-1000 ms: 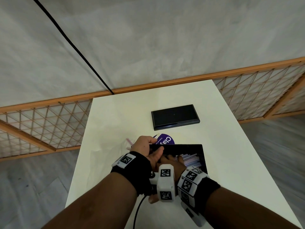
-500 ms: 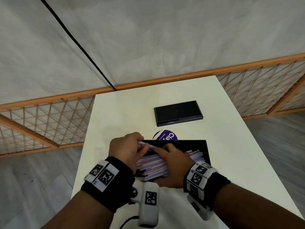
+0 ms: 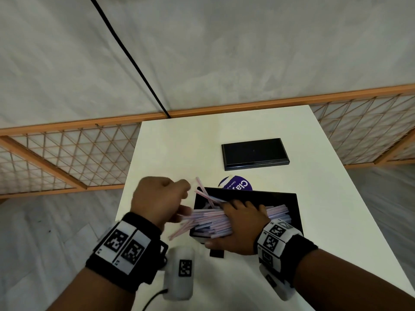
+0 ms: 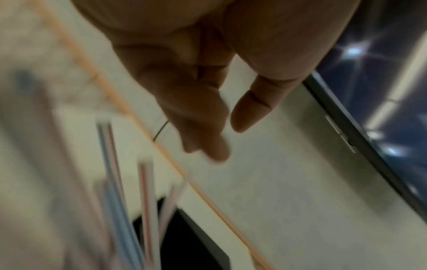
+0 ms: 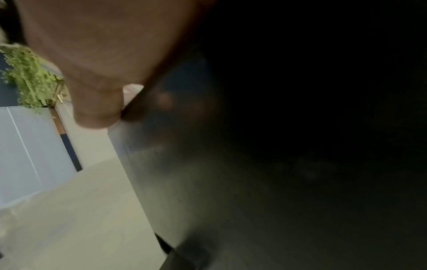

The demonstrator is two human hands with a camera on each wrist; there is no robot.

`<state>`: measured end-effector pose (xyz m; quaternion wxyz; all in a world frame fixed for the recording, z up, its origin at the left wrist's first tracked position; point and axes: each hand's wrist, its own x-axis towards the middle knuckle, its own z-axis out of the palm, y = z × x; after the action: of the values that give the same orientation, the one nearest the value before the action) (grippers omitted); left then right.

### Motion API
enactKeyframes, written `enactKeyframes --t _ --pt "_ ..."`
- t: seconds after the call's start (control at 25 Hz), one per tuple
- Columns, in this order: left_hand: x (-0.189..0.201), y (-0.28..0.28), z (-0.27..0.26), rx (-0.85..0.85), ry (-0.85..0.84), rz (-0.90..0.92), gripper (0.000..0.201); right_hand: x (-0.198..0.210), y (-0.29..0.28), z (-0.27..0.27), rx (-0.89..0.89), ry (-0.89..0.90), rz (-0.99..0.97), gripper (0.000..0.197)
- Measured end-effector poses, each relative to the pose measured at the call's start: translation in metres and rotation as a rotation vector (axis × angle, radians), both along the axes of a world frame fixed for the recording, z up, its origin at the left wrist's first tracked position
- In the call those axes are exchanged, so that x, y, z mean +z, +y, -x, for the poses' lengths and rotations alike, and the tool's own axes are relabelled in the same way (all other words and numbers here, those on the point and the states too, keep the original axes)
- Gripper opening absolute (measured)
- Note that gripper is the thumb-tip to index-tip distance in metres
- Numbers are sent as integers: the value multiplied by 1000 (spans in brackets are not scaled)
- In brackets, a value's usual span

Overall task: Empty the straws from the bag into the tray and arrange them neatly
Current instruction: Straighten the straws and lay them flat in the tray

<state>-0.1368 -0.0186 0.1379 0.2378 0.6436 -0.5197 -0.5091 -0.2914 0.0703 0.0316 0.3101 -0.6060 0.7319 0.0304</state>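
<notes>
A black tray (image 3: 292,209) near the table's front holds a bundle of pink-and-blue striped straws (image 3: 208,221). Several straw ends stick out past its left wall, and one straw (image 3: 202,190) leans up at the back left corner. My right hand (image 3: 242,221) lies over the bundle with fingers curled across it and the thumb against the tray's near wall (image 5: 208,182). My left hand (image 3: 161,198) hovers just left of the tray, fingers (image 4: 208,137) relaxed and holding nothing, with straw ends (image 4: 122,210) close by. The bag's purple label (image 3: 235,184) shows behind the tray.
A second flat black tray (image 3: 254,153) lies farther back on the white table (image 3: 179,153). The table's left edge is close to my left hand. A wooden lattice rail (image 3: 67,158) runs behind, with a black cable (image 3: 134,63) on the wall.
My left hand has let go of the straws and pulled back to the left. The right hand stays on the bundle. Loose straw ends now jut out past the tray's left wall.
</notes>
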Motion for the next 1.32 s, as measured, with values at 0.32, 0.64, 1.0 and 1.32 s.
enactKeyframes --t 0.32,0.64,1.0,1.32 --pt "-23 -39 19 -331 -274 -43 56 2 -2 -5 -11 8 -56 114" --pt "-23 -36 51 -623 -736 155 22 0 4 -2 -10 -18 -42 112" --pt "7 -18 23 -622 -633 315 9 4 2 -1 -74 -71 -1 123" --pt "20 1 -5 -759 -525 506 4 5 -6 -11 -91 -90 46 107"
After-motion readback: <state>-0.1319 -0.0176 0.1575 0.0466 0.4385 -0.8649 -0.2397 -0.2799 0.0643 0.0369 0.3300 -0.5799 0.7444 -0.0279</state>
